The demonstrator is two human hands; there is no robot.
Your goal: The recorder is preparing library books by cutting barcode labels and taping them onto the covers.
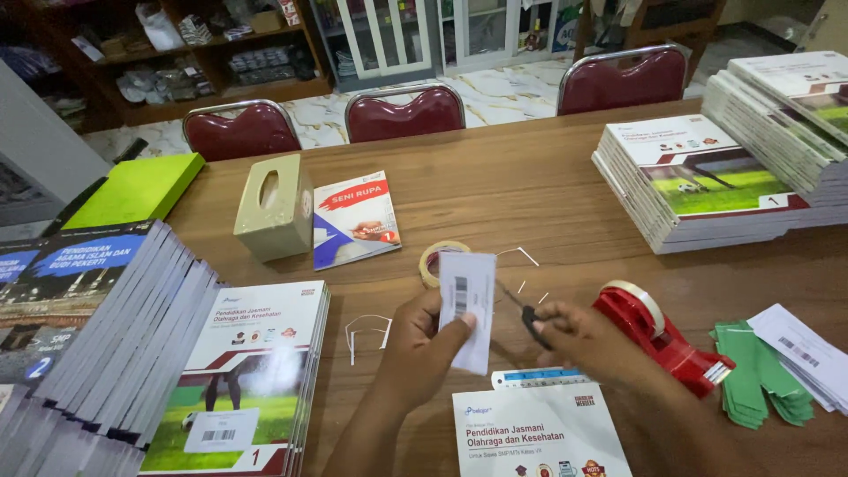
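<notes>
My left hand point(422, 344) pinches a small white paper sheet with a barcode strip point(467, 305), held upright above the wooden table point(530, 194). My right hand point(579, 337) grips black-handled scissors point(527, 318) whose blades reach the sheet's right edge. Thin white paper offcuts point(367, 329) lie on the table to the left of my hands and just beyond them. A white textbook point(539, 433) lies flat below my hands, with a light blue ruler point(541, 378) at its top edge.
A red tape dispenser point(658, 336) sits right of my hands, green paper slips point(755, 380) and barcode sheets point(808, 353) beyond it. A tape roll point(435, 256), beige tissue box point(274, 208), book stacks left point(252, 371) and right point(698, 181), and red chairs point(405, 110) surround the table.
</notes>
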